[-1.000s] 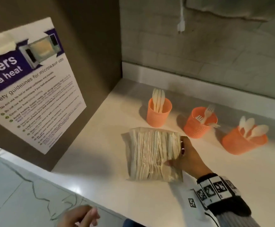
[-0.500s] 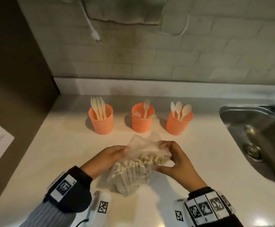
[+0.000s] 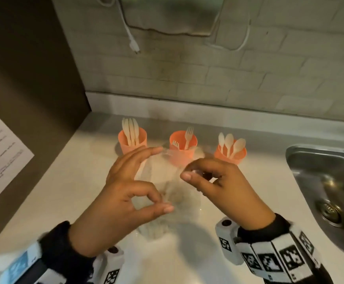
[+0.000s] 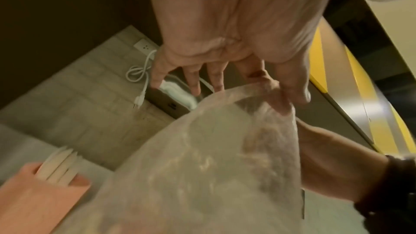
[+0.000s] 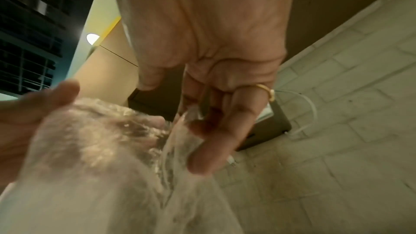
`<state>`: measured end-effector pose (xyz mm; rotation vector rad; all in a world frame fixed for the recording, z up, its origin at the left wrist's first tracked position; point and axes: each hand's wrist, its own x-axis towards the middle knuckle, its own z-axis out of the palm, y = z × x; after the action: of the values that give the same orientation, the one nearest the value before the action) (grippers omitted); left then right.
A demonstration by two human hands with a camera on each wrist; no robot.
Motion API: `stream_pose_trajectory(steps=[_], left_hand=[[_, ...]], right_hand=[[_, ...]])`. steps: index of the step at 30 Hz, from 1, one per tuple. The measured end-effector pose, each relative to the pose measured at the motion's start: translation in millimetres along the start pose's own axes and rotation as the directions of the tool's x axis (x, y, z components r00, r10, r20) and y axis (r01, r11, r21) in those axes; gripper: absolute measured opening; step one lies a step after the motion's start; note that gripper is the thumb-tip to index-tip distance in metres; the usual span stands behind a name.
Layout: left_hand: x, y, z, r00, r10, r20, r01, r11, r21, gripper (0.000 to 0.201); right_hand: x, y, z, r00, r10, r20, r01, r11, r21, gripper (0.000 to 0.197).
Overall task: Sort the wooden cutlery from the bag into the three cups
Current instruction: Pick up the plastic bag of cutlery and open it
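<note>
Bag: a clear plastic bag (image 3: 163, 193), blurred in every view, hangs between the two hands in front of the middle cup, its lower end down near the counter (image 3: 68, 181).
Left hand: the left hand (image 3: 126, 193) pinches the bag's near-left edge between thumb and forefinger; its other fingers stretch out toward the cups.
Right hand: the right hand (image 3: 218, 185) has its fingers curled on the bag's right edge, thumb against fingertips, so both hands grip the film and spread the mouth.
Contents: pale cutlery shows only as a blurred mass low in the bag; which pieces are left I cannot tell.
Cups: three orange cups stand in a row behind the bag: knives (image 3: 131, 130) in the left one, forks (image 3: 187, 136) in the middle cup (image 3: 182, 152), spoons (image 3: 229, 143) in the right one.
Handling: the film is probably thin, limp and slippery, so it should be held at the rim, as now. The wooden pieces are likely light, stiff and easily snapped; take each by its handle.
Risk: tipping the bag could spill the load at once.
Sink: a steel sink (image 3: 321, 181) lies to the right of the bag.
</note>
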<state>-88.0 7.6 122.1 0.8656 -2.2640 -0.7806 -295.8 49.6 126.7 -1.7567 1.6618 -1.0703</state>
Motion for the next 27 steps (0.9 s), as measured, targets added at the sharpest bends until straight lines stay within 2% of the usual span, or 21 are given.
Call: stream_pose_trajectory(steps=[2, 4, 6, 9, 10, 12, 14, 15, 16, 17, 18, 20, 23, 24, 25, 27], left_hand=[[-10, -1, 9, 0.995, -0.100, 0.028, 0.103, 0.986, -0.131, 0.038], [-18, -7, 19, 0.984, -0.179, 0.007, 0.179, 0.975, -0.132, 0.048], [-22, -17, 26, 0.966, -0.254, -0.045, 0.253, 0.967, -0.041, 0.048], [-24, -29, 29, 0.944, -0.314, -0.098, 0.328, 0.925, 0.194, 0.023], [-25, -32, 29, 0.938, -0.331, -0.104, 0.347, 0.894, 0.282, 0.027], [-27, -37, 33, 0.910, -0.408, -0.073, 0.403, 0.832, 0.381, 0.048], [-27, -40, 37, 0.892, -0.450, -0.044, 0.443, 0.850, 0.286, 0.062], [-26, -41, 36, 0.882, -0.470, -0.032, 0.470, 0.874, 0.124, 0.063], [-24, -43, 35, 0.870, -0.492, -0.026, 0.488, 0.868, -0.097, 0.060], [-23, -46, 32, 0.860, -0.510, -0.029, 0.475, 0.819, -0.323, 0.056], [-21, -48, 29, 0.850, -0.525, -0.036, 0.437, 0.742, -0.509, 0.052], [-20, -49, 22, 0.824, -0.567, -0.011, 0.361, 0.538, -0.762, 0.044], [-20, -52, 21, 0.800, -0.588, 0.118, 0.256, 0.157, -0.954, 0.036], [-21, -56, 23, 0.795, -0.587, 0.153, 0.210, 0.031, -0.977, 0.039], [-21, -58, 26, 0.800, -0.576, 0.172, 0.152, -0.083, -0.985, 0.043], [-19, -56, 32, 0.818, -0.545, 0.185, 0.048, -0.256, -0.966, 0.050]], right_hand=[[-1, 5, 4, 0.999, 0.054, -0.005, -0.054, 0.986, -0.161, 0.051], [-3, 11, 8, 0.992, 0.123, 0.032, -0.105, 0.933, -0.345, 0.048], [-6, 15, 9, 0.979, 0.188, 0.082, -0.137, 0.897, -0.420, 0.043], [-11, 24, 7, 0.973, 0.217, 0.081, -0.178, 0.924, -0.339, 0.035], [-13, 26, 8, 0.969, 0.237, 0.076, -0.203, 0.930, -0.307, 0.032], [-18, 31, 10, 0.943, 0.313, 0.112, -0.261, 0.905, -0.337, 0.022], [-21, 36, 16, 0.926, 0.362, 0.108, -0.309, 0.890, -0.337, 0.008], [-21, 39, 18, 0.917, 0.388, 0.094, -0.361, 0.906, -0.221, 0.003], [-19, 43, 19, 0.901, 0.426, 0.084, -0.425, 0.905, -0.031, 0.011], [-17, 46, 20, 0.875, 0.473, 0.100, -0.484, 0.851, 0.204, 0.014], [-15, 49, 19, 0.854, 0.501, 0.140, -0.508, 0.746, 0.430, 0.014], [-9, 47, 15, 0.833, 0.498, 0.241, -0.494, 0.476, 0.727, 0.015], [1, 41, 10, 0.825, 0.437, 0.357, -0.445, 0.113, 0.889, 0.025], [3, 38, 9, 0.823, 0.428, 0.373, -0.427, 0.036, 0.903, 0.028], [6, 36, 9, 0.822, 0.420, 0.384, -0.419, -0.012, 0.908, 0.030], [9, 33, 10, 0.828, 0.375, 0.417, -0.441, -0.022, 0.897, 0.029]])
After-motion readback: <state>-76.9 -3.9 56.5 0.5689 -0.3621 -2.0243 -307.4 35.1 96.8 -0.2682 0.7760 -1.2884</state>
